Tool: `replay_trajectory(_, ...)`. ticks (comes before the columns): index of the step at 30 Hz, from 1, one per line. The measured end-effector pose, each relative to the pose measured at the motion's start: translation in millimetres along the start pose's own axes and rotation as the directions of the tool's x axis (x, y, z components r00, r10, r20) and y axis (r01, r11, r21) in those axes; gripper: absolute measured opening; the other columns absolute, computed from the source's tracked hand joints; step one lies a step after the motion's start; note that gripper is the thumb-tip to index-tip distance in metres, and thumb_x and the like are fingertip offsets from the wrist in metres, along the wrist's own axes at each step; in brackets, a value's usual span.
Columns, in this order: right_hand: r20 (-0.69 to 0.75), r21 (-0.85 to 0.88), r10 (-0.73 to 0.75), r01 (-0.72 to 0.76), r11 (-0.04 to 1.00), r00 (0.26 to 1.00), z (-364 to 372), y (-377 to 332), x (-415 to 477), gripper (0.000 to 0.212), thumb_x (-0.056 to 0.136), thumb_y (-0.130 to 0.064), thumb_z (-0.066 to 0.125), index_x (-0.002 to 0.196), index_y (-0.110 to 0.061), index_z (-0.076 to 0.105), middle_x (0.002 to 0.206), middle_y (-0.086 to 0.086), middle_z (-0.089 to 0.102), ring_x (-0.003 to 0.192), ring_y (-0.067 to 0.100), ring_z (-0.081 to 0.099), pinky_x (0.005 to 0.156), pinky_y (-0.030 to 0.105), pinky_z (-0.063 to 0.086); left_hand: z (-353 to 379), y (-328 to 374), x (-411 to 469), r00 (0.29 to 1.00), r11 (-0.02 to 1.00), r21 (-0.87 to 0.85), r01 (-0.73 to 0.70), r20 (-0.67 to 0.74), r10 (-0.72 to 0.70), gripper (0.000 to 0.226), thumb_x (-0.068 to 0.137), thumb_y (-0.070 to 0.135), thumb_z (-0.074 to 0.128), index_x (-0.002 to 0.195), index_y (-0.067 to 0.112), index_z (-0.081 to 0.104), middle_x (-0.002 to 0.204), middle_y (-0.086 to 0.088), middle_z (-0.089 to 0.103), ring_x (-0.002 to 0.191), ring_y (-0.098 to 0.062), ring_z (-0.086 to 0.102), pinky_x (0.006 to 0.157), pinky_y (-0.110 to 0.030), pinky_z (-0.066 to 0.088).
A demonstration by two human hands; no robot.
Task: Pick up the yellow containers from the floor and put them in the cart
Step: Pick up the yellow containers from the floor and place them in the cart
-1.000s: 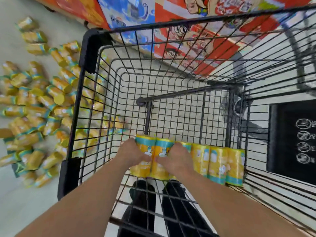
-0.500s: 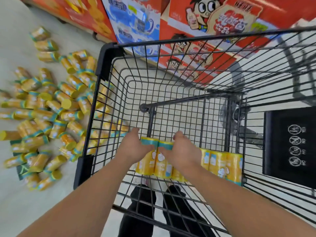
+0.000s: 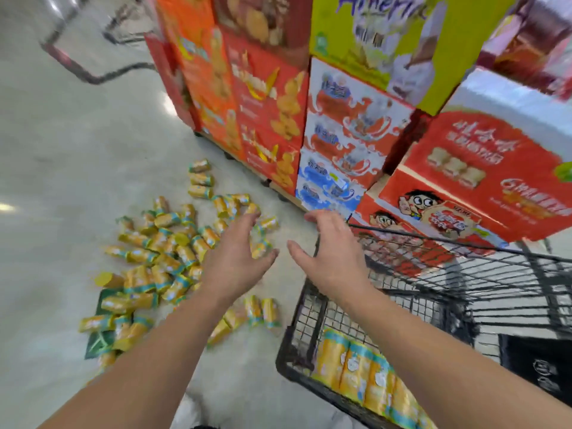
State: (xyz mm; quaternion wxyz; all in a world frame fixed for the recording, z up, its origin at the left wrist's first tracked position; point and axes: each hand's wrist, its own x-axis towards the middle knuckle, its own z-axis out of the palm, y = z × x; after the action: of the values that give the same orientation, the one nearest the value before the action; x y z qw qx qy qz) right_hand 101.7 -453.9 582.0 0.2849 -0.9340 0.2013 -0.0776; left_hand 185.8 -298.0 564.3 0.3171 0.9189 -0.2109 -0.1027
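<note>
Several yellow containers with teal bands lie in a heap (image 3: 167, 255) on the pale floor at left. The black wire cart (image 3: 433, 292) stands at right, and a row of yellow containers (image 3: 362, 370) stands upright inside it against its near wall. My left hand (image 3: 238, 255) hovers open over the right edge of the heap, fingers spread, holding nothing. My right hand (image 3: 328, 258) is open too, in the air just above the cart's left corner. The frame is blurred by motion.
Stacked cartons of snacks (image 3: 340, 125) in red, orange and green rise behind the cart and the heap. A flat green piece (image 3: 105, 326) lies under some containers. A dark frame on the floor (image 3: 93, 72) shows at top left. A black panel (image 3: 538, 363) hangs in the cart at right.
Both hands let go of the containers set in the cart, lifted out and swung left toward the heap on the floor. The view turned up and left.
</note>
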Motion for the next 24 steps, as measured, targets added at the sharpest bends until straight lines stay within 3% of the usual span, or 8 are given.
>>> replay_trajectory(6,0.098,-0.067,-0.081,0.087,0.994,0.992,108.8,-125.0,22.9,0.053,0.083,-0.042,0.066,0.13,-0.022,0.052,0.127,-0.002,0.055,0.12,0.019,0.051,0.096,0.036,0.043,-103.0,-163.1,-9.2,0.992,0.992,0.05,0.118,-0.053,-0.115,0.073,0.074,0.041,0.075,0.138,0.022,0.044,0.131,-0.001,0.052,0.119,-0.023,0.053,0.094,-0.04,0.048)
replay_trajectory(11,0.306,-0.198,-0.067,0.132,0.971,0.95,237.9,-153.1,16.1,0.055,0.084,-0.042,0.066,0.132,-0.02,0.051,0.128,0.001,0.053,0.123,0.024,0.047,0.092,0.036,0.043,-115.6,-311.0,-40.9,0.942,0.938,0.097,0.334,0.004,-0.336,0.071,0.076,0.047,0.071,0.138,0.024,0.044,0.133,-0.002,0.051,0.123,-0.024,0.05,0.092,-0.044,0.049)
replay_trajectory(15,0.464,-0.27,-0.048,0.193,0.943,0.885,354.8,-120.0,1.4,0.052,0.081,-0.041,0.066,0.128,-0.019,0.055,0.122,0.003,0.055,0.115,0.029,0.052,0.083,0.04,0.049,-56.4,-408.5,-58.2,0.874,0.877,0.153,0.455,0.111,-0.473,0.069,0.079,0.049,0.066,0.139,0.028,0.04,0.135,0.003,0.047,0.125,-0.021,0.047,0.087,-0.041,0.05)
replay_trajectory(20,0.671,-0.343,-0.018,0.332,0.879,0.741,502.3,-51.7,-23.9,0.057,0.085,-0.043,0.061,0.137,-0.024,0.044,0.138,0.002,0.045,0.13,0.025,0.041,0.104,0.04,0.038,66.1,-515.9,-74.7,0.73,0.763,0.099,0.639,0.235,-0.642,0.067,0.083,0.044,0.065,0.14,0.024,0.038,0.137,-0.002,0.041,0.124,-0.024,0.046,0.085,-0.038,0.046)
replay_trajectory(24,0.75,-0.341,-0.085,0.495,0.799,0.655,620.0,20.2,-38.4,0.064,0.077,-0.036,0.072,0.135,-0.02,0.05,0.137,0.01,0.05,0.131,0.031,0.043,0.109,0.046,0.035,171.8,-600.0,-69.9,0.633,0.66,0.055,0.75,0.234,-0.738,0.066,0.083,0.042,0.067,0.138,0.018,0.039,0.138,-0.008,0.042,0.127,-0.027,0.044,0.09,-0.04,0.044)
